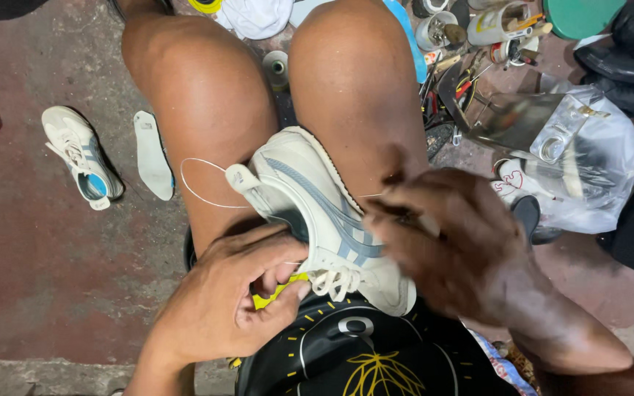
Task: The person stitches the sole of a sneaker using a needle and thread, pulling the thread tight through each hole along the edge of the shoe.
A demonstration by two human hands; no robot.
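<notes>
Red floor, tools strewn: shoe (324, 220) on lap mid-stitch; left hand (221, 308) clamps it, right hand (456, 249) pinches needle w/ thread (199, 180); next, a steady pull.

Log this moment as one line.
left hand: grips white sneaker at opening | right hand: pinches tool at sneaker's side, thread looped out | floor: second sneaker, insole

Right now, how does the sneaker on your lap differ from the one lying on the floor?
The lap sneaker is gripped by the left hand and right hand, with white thread looping from it. The floor sneaker lies untouched beside a loose insole. Both are cream with blue-grey stripes.
</notes>
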